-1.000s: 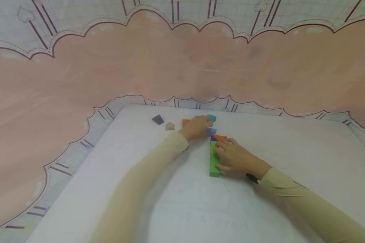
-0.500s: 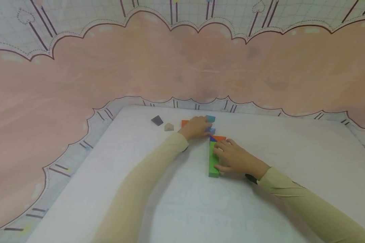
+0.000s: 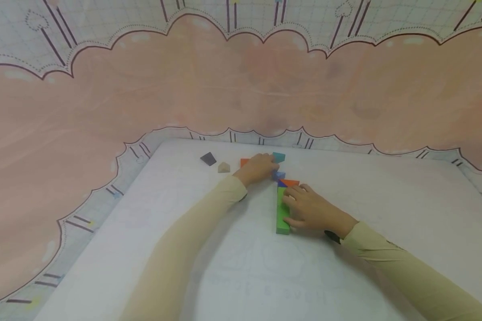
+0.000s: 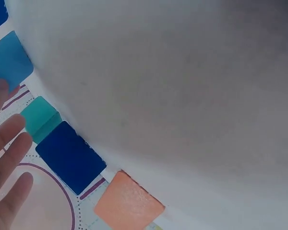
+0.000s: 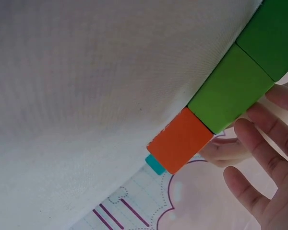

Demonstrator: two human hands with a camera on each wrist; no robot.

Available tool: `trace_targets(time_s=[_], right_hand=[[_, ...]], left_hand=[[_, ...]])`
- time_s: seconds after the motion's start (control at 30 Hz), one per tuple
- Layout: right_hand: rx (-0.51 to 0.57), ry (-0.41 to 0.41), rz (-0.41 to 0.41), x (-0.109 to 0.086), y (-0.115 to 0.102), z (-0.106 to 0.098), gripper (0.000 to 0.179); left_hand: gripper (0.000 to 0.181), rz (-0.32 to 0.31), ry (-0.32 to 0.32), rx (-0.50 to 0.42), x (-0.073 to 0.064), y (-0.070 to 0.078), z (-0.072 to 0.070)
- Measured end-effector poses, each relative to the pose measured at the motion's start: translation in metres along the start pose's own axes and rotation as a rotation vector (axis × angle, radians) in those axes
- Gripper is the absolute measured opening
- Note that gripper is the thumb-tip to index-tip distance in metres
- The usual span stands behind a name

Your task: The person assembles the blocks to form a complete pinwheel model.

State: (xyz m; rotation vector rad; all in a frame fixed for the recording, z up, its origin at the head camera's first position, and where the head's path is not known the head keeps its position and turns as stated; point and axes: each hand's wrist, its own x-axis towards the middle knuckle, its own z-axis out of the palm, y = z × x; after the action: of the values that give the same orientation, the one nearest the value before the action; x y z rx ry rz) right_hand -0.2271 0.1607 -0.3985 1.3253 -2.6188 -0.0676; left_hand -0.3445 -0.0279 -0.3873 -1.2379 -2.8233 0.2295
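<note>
My left hand is at the far part of the table, pinching a light blue block between thumb and finger. Just beyond its fingers lies a teal block. A dark blue block shows near the other fingers in the left wrist view. My right hand has its fingers spread and fairly straight, touching the right side of a row of green blocks. At the row's far end sit an orange triangular block and a small dark blue triangular block, close to the light blue one.
Left of my left hand lie a dark grey block and a beige block. An orange block is partly hidden behind that hand. The white table ends at a patterned cloth behind and on the left.
My left hand has drawn the light blue block slightly nearer, toward the far end of the row. The right hand and the green blocks stay in place.
</note>
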Motion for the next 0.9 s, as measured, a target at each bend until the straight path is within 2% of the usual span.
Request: trace_targets(time_s=[0.63,0.9], right_hand=[[0.023,0.011,0.004,0.0,-0.002,-0.003,0.042],[0.022,0.006,0.005,-0.001,-0.002,-0.002,0.042]], left_hand=[[0.022,0.015,0.017,-0.012,-0.018,-0.006,0.002],[0.021,0.022,0.036,-0.03,-0.019,-0.005,0.001]])
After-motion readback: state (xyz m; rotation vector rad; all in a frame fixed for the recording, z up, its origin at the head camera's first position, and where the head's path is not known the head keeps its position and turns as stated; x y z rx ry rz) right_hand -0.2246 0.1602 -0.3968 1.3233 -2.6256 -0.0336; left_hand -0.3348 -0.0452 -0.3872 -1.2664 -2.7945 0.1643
